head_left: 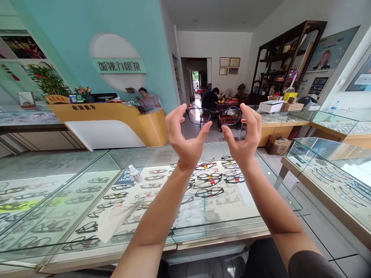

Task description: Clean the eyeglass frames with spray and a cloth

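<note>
The left hand [187, 141] and right hand [246, 137] grasp opposite sides of the dark-rimmed glasses [214, 112], raised clear of the table [246, 222] and seen past its far edge. Lifting appears complete; the pair is not set down. Other frames [209, 192] lie in rows. A bottle [135, 174] stands toward the far left corner; a white sheet [110, 224] lies near the front edge. Nothing blocks the hands; the forearms [158, 214] hide part of the rows.

Eyeglasses [199, 116]: rims partly hidden by left hand [187, 141] and right hand [245, 139].
Left forearm [150, 231]: cut off by bottom edge.
Right sleeve [307, 264]: cut off by bottom edge.
White bottle [135, 174]: label print too small to read.
Person [148, 102] behind cashier counter [116, 111]: lower body hidden.
</note>
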A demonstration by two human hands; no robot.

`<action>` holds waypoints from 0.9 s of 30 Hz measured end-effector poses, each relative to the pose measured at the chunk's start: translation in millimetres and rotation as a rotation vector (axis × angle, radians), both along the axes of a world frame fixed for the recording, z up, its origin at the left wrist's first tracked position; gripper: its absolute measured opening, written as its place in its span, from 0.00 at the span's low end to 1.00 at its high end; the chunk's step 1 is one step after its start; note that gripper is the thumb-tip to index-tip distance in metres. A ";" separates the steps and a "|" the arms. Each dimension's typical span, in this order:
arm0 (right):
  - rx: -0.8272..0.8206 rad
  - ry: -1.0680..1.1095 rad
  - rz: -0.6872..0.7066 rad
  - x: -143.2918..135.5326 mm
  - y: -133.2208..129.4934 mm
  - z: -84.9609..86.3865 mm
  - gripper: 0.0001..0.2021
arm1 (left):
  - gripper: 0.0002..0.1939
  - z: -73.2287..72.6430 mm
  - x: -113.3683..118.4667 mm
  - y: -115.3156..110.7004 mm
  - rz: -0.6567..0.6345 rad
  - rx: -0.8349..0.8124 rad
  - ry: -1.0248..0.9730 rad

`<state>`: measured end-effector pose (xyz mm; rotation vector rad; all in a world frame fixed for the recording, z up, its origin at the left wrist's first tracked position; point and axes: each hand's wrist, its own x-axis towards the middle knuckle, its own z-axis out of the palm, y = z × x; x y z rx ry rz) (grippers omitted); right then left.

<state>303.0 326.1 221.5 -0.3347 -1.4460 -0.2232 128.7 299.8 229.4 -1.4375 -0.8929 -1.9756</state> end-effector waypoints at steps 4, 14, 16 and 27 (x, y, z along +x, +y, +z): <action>-0.187 0.127 0.180 -2.4 -5.0 -2.6 0.32 | 0.37 -9.6 -5.3 2.6 0.087 0.053 0.021; -0.731 0.222 0.655 3.8 -39.6 -40.0 0.18 | 0.35 -64.6 -14.0 -26.6 -0.002 -0.065 0.031; -0.807 0.219 0.724 5.6 -51.3 -55.8 0.19 | 0.34 -79.6 -14.7 -36.3 -0.040 -0.117 0.031; -0.970 0.280 0.906 8.4 -86.9 -121.0 0.19 | 0.34 -137.0 -16.3 -63.0 -0.109 -0.287 0.063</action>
